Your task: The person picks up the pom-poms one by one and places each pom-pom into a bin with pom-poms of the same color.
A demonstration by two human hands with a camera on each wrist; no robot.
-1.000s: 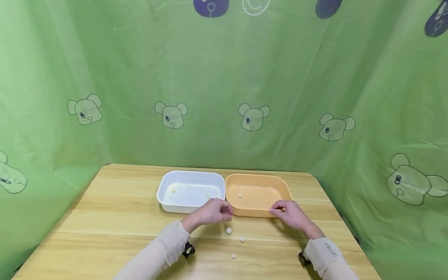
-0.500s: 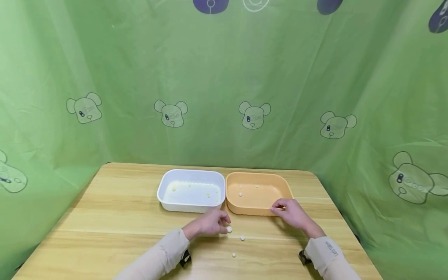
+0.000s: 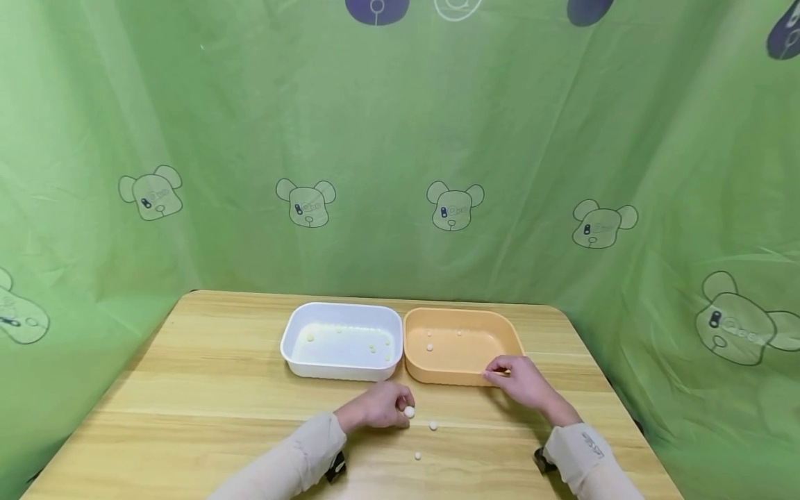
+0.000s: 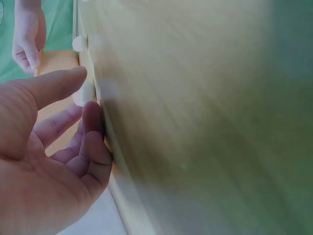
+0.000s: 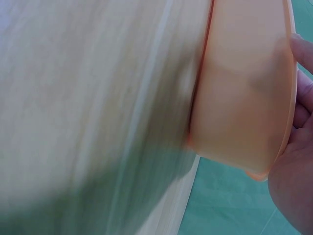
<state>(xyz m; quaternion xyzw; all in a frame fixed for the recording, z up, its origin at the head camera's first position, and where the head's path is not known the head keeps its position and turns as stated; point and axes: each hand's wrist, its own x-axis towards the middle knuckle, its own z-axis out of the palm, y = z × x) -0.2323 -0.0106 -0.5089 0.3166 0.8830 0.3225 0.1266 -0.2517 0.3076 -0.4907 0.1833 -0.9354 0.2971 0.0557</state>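
A left hand (image 3: 379,405) reaches around a white ball (image 3: 409,412) on a wooden tabletop (image 3: 237,389) as the right hand (image 3: 519,378) pinches an orange tray (image 3: 459,378).

The ball lies at the left hand's fingertips, in the narrow gap between thumb (image 4: 61,84) and forefinger (image 4: 93,117), the other fingers curled; whether they touch it cannot be told. The right thumb and fingers grip the tray's rim by its near right corner. Two smaller balls (image 3: 433,425) lie beyond the left fingertips, farther from the tabletop's far edge. Along that edge, a white tray (image 3: 337,372) holding small yellow pieces (image 3: 310,337) stands just left of the orange one, which holds three white bits (image 3: 430,347).
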